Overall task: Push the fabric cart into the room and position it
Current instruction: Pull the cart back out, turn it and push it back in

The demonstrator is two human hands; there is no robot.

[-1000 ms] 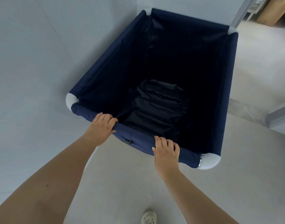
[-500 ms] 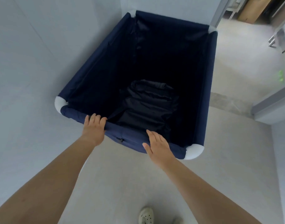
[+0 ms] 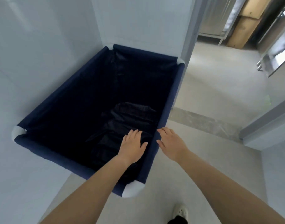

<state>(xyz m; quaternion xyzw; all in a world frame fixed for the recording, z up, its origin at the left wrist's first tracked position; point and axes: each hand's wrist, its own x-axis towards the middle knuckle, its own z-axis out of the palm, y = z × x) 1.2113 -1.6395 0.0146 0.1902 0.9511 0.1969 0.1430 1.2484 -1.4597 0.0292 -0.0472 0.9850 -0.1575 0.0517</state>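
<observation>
Navy fabric cart [image 3: 169, 101] tucked into a corner of pale walls [image 3: 41, 46], filling the frame's middle from about 10 o'clock down to 6 o'clock; far rim close against the back wall, left side close along the side wall, whether touching cannot be told. White rounded corner caps at the rim: one at 9 o'clock [image 3: 17, 132], one at 6 o'clock [image 3: 132, 190], one at 1 o'clock [image 3: 181, 60] beside the grey door frame [image 3: 189, 29]. Inside, deep and dark, a crumpled dark fabric bundle [image 3: 130, 115] lying on the bottom toward the near right side. Left hand [image 3: 132, 145] stretched over the cart's interior just inside the right rim, palm down, fingers spread and straight, grip released, closed on nothing. Right hand [image 3: 172, 143] just outside that same rim at about 3 o'clock of the left hand, palm down, fingers extended, thumb near or against the rim fabric, contact unclear; grip likewise released. Rim running between the two hands. Both bare forearms reaching in from the bottom edge. Pale floor [image 3: 211, 97] open at 3 o'clock, crossed by a grey threshold strip [image 3: 203, 120]; through the doorway at 1 o'clock, wooden boards [image 3: 245, 26] leaning upright. White shoe [image 3: 180, 212] on the floor at 5 o'clock.
</observation>
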